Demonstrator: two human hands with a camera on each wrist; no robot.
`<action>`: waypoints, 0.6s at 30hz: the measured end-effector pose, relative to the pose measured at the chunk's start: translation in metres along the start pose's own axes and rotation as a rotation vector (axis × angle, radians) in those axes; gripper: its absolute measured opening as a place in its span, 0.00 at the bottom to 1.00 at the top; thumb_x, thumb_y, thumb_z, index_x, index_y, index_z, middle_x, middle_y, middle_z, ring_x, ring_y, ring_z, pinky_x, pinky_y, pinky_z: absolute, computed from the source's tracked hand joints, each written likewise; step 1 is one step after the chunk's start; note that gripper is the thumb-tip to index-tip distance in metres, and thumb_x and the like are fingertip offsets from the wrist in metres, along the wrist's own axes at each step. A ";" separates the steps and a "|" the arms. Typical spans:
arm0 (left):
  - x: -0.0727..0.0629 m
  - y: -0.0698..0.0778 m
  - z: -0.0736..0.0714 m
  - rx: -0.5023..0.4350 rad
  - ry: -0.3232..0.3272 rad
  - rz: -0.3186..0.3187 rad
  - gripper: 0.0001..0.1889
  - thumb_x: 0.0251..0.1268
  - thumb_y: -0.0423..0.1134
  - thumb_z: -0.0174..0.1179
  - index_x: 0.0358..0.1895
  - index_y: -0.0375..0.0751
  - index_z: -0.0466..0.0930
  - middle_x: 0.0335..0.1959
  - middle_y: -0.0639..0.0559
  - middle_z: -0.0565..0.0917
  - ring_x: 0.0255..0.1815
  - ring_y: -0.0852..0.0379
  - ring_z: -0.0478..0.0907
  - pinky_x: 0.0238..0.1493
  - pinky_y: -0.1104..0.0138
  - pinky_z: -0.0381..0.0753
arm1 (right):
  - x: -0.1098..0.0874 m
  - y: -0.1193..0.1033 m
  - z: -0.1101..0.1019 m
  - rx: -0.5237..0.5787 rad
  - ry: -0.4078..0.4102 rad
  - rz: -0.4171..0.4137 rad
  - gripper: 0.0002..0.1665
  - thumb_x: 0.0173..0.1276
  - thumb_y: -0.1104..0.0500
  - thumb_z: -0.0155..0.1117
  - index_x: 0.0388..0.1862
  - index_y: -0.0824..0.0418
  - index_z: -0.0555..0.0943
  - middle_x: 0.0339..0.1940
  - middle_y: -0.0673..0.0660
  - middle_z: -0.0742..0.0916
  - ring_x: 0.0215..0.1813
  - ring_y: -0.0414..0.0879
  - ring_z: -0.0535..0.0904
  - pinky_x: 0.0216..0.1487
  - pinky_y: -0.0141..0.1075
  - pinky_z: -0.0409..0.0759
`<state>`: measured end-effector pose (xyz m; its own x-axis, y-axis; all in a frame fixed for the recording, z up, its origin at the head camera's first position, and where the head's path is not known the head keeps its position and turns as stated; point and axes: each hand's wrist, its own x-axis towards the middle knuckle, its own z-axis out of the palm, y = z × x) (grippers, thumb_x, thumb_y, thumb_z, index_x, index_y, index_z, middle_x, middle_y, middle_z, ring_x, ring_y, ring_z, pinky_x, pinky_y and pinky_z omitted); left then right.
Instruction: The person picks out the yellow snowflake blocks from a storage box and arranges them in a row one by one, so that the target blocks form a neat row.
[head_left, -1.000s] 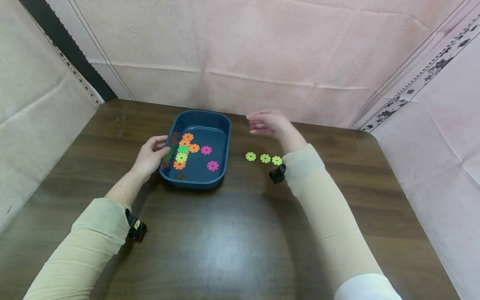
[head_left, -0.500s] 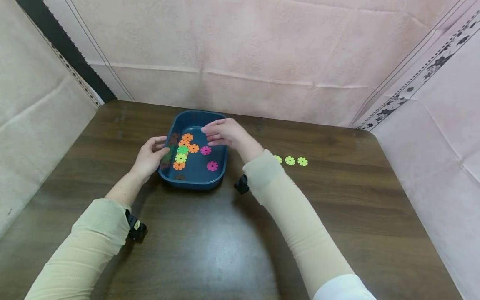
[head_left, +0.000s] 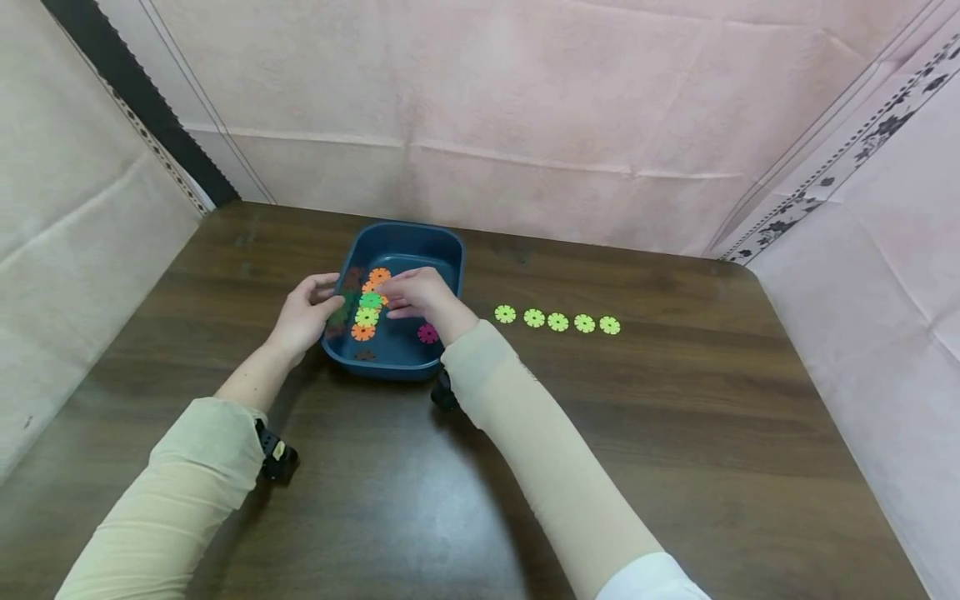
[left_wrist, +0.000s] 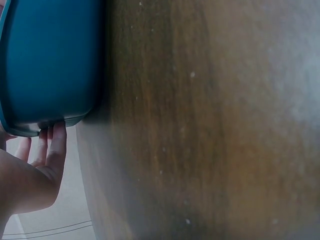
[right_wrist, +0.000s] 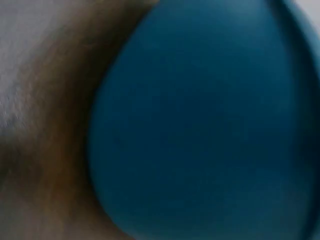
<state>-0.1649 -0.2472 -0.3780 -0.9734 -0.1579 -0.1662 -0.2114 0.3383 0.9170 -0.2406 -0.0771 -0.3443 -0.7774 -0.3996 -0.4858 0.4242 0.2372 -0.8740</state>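
A blue plastic tub (head_left: 390, 367) holds several small notched discs. Among them are orange discs (head_left: 363, 332), a green disc (head_left: 371, 301), a yellow-green disc (head_left: 367, 317) and a pink disc (head_left: 427, 333). At the tub's left side, my left hand (head_left: 302, 318) grips the wall, thumb at the rim; the left wrist view shows its fingers (left_wrist: 57, 145) against the outside. My right hand (head_left: 426, 298) reaches over the right rim, loosely bent fingers close to the green and orange discs. Whether the fingertips touch a disc is unclear, and the hand covers part of the tub.
Right of the tub, several yellow-green discs (head_left: 557, 322) lie in a row on the brown wooden table (head_left: 675, 433). Pale cloth (head_left: 525, 108) hangs behind the table and along both sides. The right wrist view is filled mostly by the tub's blurred outer wall (right_wrist: 200, 125).
My right hand has moved left from above the table beyond the tub's right side, then down into the tub by the discs. The left hand stays at the tub's left wall.
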 end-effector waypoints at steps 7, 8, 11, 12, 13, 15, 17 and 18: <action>-0.001 0.002 0.000 0.002 0.000 -0.001 0.26 0.74 0.39 0.42 0.72 0.38 0.52 0.67 0.31 0.61 0.67 0.38 0.59 0.63 0.46 0.64 | 0.007 0.008 0.007 -0.004 0.036 0.059 0.17 0.61 0.61 0.67 0.47 0.69 0.80 0.52 0.67 0.82 0.54 0.56 0.80 0.50 0.41 0.80; -0.002 0.002 0.000 0.000 0.000 -0.002 0.26 0.74 0.39 0.42 0.72 0.38 0.52 0.67 0.31 0.61 0.67 0.38 0.59 0.63 0.46 0.64 | 0.008 0.009 0.008 -0.004 0.045 0.063 0.17 0.60 0.61 0.67 0.46 0.69 0.80 0.52 0.67 0.83 0.53 0.56 0.80 0.50 0.41 0.80; -0.002 0.003 0.001 -0.004 0.004 -0.003 0.26 0.74 0.39 0.42 0.71 0.38 0.53 0.67 0.31 0.62 0.66 0.38 0.61 0.63 0.46 0.65 | 0.011 0.012 0.011 -0.012 0.057 0.061 0.17 0.59 0.62 0.68 0.46 0.69 0.79 0.50 0.67 0.83 0.49 0.54 0.81 0.48 0.41 0.81; -0.002 0.003 0.001 -0.007 0.004 -0.005 0.26 0.74 0.39 0.42 0.71 0.39 0.53 0.67 0.31 0.62 0.65 0.38 0.61 0.63 0.46 0.65 | 0.011 0.014 0.012 -0.016 0.058 0.060 0.18 0.59 0.62 0.68 0.47 0.69 0.78 0.50 0.67 0.83 0.48 0.54 0.81 0.48 0.41 0.81; -0.002 0.003 0.001 -0.010 0.004 -0.007 0.26 0.74 0.39 0.43 0.71 0.39 0.53 0.66 0.31 0.62 0.65 0.38 0.61 0.63 0.46 0.65 | 0.012 0.015 0.013 -0.018 0.056 0.061 0.20 0.59 0.62 0.68 0.48 0.69 0.78 0.50 0.67 0.82 0.48 0.54 0.81 0.48 0.41 0.81; -0.002 0.002 0.002 -0.010 0.003 -0.009 0.26 0.74 0.39 0.42 0.71 0.39 0.53 0.66 0.31 0.63 0.65 0.38 0.62 0.62 0.46 0.66 | 0.014 0.018 0.014 -0.025 0.047 0.067 0.23 0.59 0.63 0.68 0.53 0.70 0.76 0.50 0.66 0.82 0.48 0.54 0.81 0.49 0.41 0.81; -0.002 0.002 0.001 -0.010 0.002 -0.011 0.26 0.74 0.39 0.42 0.71 0.39 0.53 0.66 0.32 0.63 0.64 0.38 0.62 0.62 0.47 0.67 | 0.016 0.020 0.016 -0.033 0.041 0.070 0.26 0.59 0.62 0.67 0.56 0.70 0.74 0.50 0.66 0.82 0.49 0.54 0.81 0.49 0.41 0.81; -0.001 0.002 0.001 -0.008 0.003 -0.010 0.25 0.74 0.39 0.42 0.71 0.39 0.53 0.66 0.32 0.63 0.64 0.38 0.63 0.62 0.47 0.67 | 0.016 0.021 0.016 -0.039 0.041 0.067 0.28 0.59 0.62 0.67 0.57 0.70 0.73 0.50 0.66 0.82 0.49 0.54 0.81 0.49 0.41 0.81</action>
<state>-0.1640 -0.2455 -0.3766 -0.9710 -0.1636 -0.1744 -0.2203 0.3289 0.9183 -0.2367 -0.0932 -0.3706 -0.7666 -0.3454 -0.5413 0.4581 0.2965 -0.8380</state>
